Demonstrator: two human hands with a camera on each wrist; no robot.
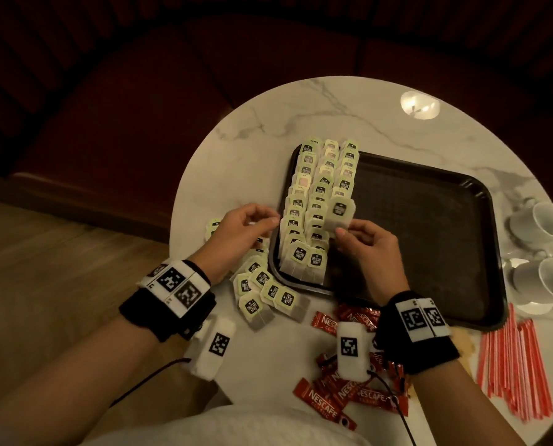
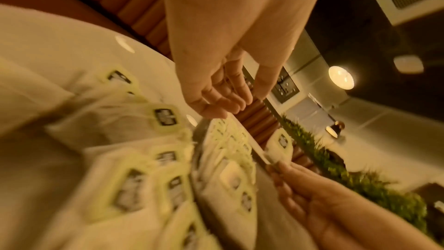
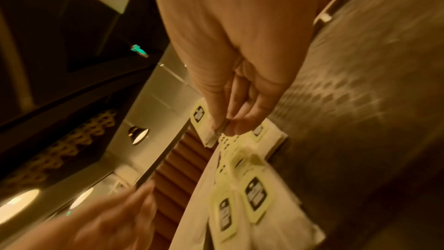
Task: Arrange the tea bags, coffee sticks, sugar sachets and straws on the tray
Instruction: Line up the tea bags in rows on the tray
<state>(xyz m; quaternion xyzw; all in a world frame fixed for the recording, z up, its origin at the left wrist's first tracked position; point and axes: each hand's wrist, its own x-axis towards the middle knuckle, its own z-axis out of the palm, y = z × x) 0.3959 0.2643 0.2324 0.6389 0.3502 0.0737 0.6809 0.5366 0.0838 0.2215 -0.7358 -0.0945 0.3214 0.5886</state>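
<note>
I log: right hand (image 1: 370, 244) pinching one tea bag (image 1: 339, 214) upright over the tray (image 1: 429, 220), beside three bag rows (image 1: 317, 201) filling its left end; left hand (image 1: 239, 231) loosely curled, seemingly empty, above loose bags (image 1: 262, 291); coffee sticks (image 1: 330, 397) and straws (image 1: 513, 358) on the table (image 1: 301, 107).

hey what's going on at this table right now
A person is laying tea bags in rows on a dark tray on a round marble table. Three rows of tea bags already fill the tray's left side. The right hand pinches one more tea bag above the third row, while the left hand hovers over the loose tea bags beside the tray, holding nothing that shows. The coffee sticks and red straws lie off the tray.
</note>
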